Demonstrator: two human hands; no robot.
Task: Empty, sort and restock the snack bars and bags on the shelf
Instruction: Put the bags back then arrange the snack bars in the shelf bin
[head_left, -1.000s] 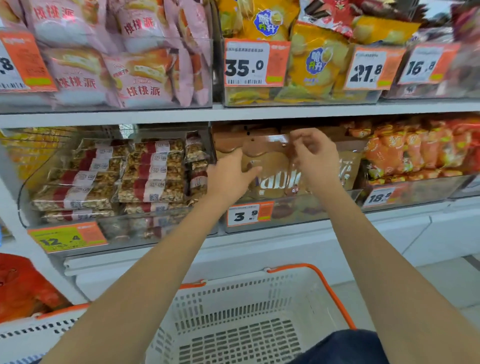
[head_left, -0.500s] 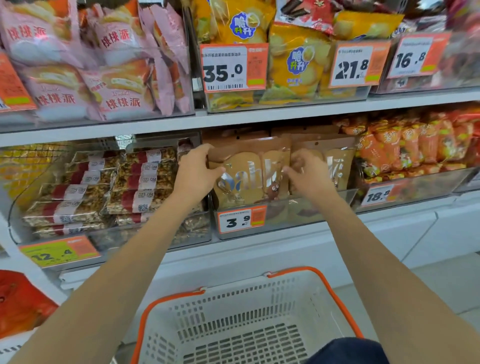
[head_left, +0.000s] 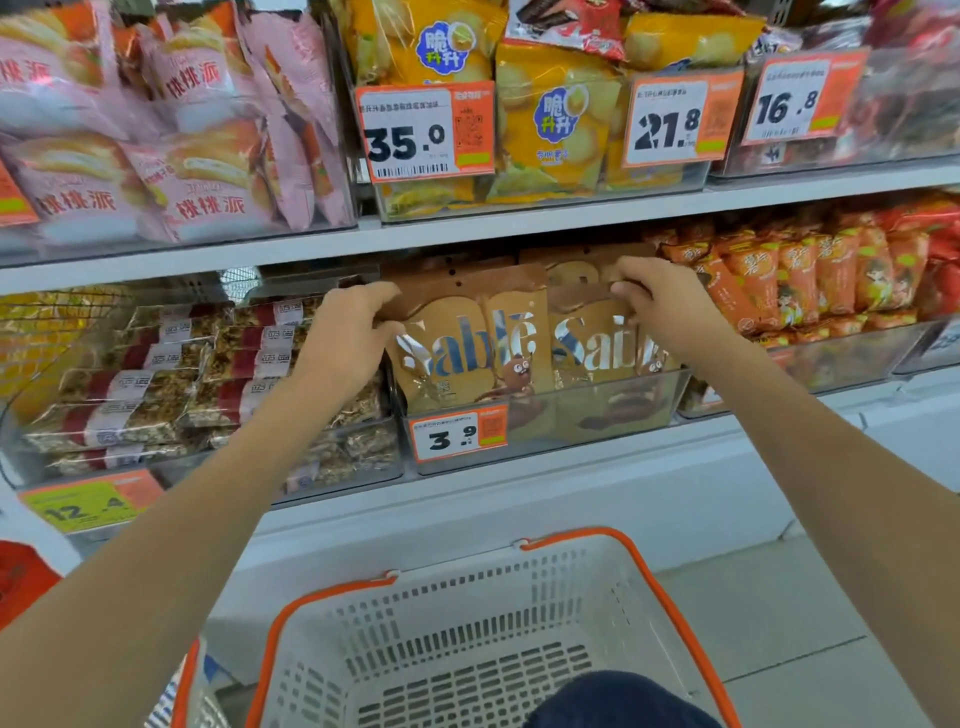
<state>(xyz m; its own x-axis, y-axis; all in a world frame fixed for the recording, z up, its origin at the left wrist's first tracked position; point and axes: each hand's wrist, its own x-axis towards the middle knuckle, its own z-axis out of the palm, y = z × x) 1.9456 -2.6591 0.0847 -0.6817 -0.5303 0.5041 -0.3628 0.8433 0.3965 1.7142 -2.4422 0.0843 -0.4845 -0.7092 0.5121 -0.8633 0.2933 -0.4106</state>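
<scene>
Both hands moved apart to bags' top edges | left hand (head_left: 347, 332) pinches left brown bag (head_left: 467, 343), right hand (head_left: 662, 306) pinches right brown bag (head_left: 592, 338) | bags upright in clear bin (head_left: 597, 415), prob. for lifting out to basket (head_left: 649, 571)

Tight slot here: the upper shelf (head_left: 519, 228) caps the brown Sablé bags (head_left: 467, 348), the clear bin front (head_left: 571, 421) walls them low, granola bars (head_left: 171, 384) crowd left, orange packs (head_left: 810, 275) right, open air above the basket (head_left: 467, 639).

Shop: price-tagged snack shelves (head_left: 519, 228)
</scene>
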